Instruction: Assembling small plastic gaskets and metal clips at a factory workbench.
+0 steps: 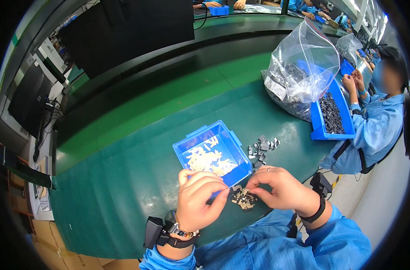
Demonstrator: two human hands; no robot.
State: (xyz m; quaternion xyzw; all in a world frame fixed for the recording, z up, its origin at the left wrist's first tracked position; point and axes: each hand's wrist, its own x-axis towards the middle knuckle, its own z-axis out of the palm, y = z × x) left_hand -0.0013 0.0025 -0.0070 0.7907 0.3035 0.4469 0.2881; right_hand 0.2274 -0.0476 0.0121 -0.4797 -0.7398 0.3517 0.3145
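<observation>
My left hand [199, 194] is over the near left corner of a blue plastic tray [243, 167], thumb and fingertips pinched together. Whatever it may hold is too small to make out. Inside the tray lie many small cream-coloured pieces [205, 161]. Just right of the tray's near corner, my right hand [281, 189] pinches with thumb and forefinger above a small pile of mixed beige and black parts [244, 201]. Any piece between those fingertips cannot be told from the pile. Loose black and grey parts [261, 147] are scattered on the green mat beyond the right hand.
A large clear plastic bag of dark parts [295, 76] stands at the back right, against a blue bin of black pieces [332, 114]. A co-worker in blue [380, 112] sits at the right. A dark screen [128, 40] rises beyond the green table [124, 180].
</observation>
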